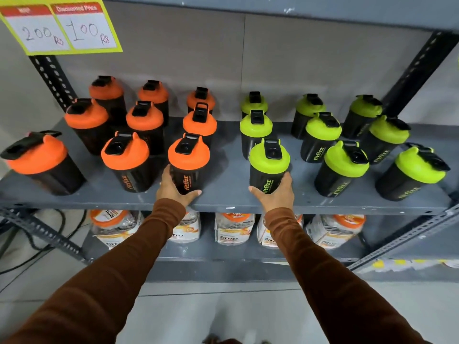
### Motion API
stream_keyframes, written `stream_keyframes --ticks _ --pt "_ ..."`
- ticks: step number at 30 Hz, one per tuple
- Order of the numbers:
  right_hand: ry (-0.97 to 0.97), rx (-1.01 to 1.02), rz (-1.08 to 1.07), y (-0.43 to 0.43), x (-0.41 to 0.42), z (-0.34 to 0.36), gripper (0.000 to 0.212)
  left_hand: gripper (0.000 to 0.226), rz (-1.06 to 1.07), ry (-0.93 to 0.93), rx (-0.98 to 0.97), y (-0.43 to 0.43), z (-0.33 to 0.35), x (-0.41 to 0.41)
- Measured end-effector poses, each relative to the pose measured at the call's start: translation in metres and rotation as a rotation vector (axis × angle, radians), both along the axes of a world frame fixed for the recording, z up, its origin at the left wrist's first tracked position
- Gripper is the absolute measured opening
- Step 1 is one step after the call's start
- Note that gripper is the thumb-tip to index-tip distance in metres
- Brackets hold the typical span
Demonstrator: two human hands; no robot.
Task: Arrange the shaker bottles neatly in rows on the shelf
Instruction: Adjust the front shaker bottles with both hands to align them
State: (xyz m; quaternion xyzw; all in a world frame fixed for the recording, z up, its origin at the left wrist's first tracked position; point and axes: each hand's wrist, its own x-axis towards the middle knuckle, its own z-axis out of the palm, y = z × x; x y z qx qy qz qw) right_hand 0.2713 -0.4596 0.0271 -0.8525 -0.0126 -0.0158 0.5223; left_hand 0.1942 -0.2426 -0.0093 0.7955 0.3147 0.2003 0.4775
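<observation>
Black shaker bottles stand in rows on a grey metal shelf (223, 184). Several orange-lidded ones fill the left half, several lime-green-lidded ones the right half. My left hand (173, 188) wraps around the base of the front orange-lidded bottle (188, 155) near the shelf's middle. My right hand (275, 192) grips the lower body of the front green-lidded bottle (269, 160). Both bottles stand upright close to the front edge. One orange-lidded bottle (37, 160) stands apart at the far left, out of line with its row.
A yellow price tag (62, 26) hangs from the upper shelf at top left. Slotted dark uprights (419, 68) frame the shelf. Clear jars with orange lids (233, 227) sit on the lower shelf. Cables (29, 244) lie on the floor at left.
</observation>
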Motion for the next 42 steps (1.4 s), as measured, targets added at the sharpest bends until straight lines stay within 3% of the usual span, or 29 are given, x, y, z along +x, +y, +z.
stream_keyframes --ticks 14,42 --pt "0.059 -0.023 0.018 -0.003 0.004 -0.007 0.09 0.078 0.012 0.101 0.051 -0.014 0.018 -0.002" --pt "0.064 -0.015 0.042 -0.005 0.001 -0.013 0.091 0.081 -0.027 0.114 0.058 -0.025 0.029 -0.014"
